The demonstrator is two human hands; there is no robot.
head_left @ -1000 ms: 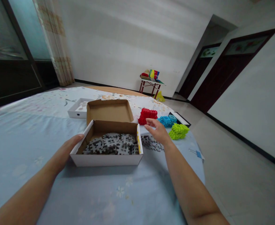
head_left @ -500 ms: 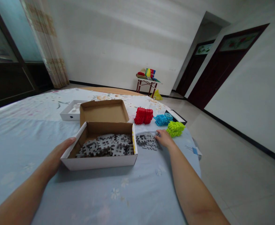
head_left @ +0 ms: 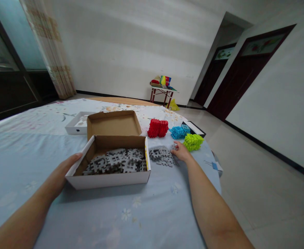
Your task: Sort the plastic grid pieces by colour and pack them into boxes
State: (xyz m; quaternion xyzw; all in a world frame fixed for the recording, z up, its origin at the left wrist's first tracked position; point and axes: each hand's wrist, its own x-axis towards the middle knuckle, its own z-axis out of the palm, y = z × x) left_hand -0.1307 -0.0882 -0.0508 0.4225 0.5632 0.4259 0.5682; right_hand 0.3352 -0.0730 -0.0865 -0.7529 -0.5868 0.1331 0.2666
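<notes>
A white cardboard box [head_left: 107, 180] with a brown inside stands on the blue cloth, partly filled with grey interlocking building pieces [head_left: 115, 160]. My left hand [head_left: 66, 169] grips the box at its left wall, the thumb over the rim and the other fingers hidden behind it. To the right of the box lies a loose pile of grey building pieces [head_left: 161, 155]. My right hand [head_left: 181, 151] is at this pile's right edge, its fingers bent and pinched around a small grey piece that is mostly hidden.
Behind the box are a brown cardboard lid [head_left: 114, 124] and a white tray [head_left: 75, 129]. Red [head_left: 158, 128], blue [head_left: 179, 132] and lime-green [head_left: 193, 142] stacks of pieces stand at the right, near a black-edged flat box [head_left: 196, 128]. A blue clip [head_left: 214, 166] sits at the table's edge.
My right hand has shifted very slightly, its fingers lifting a little at the pile's edge. My left hand stays on the box; the whole view has moved a few pixels.
</notes>
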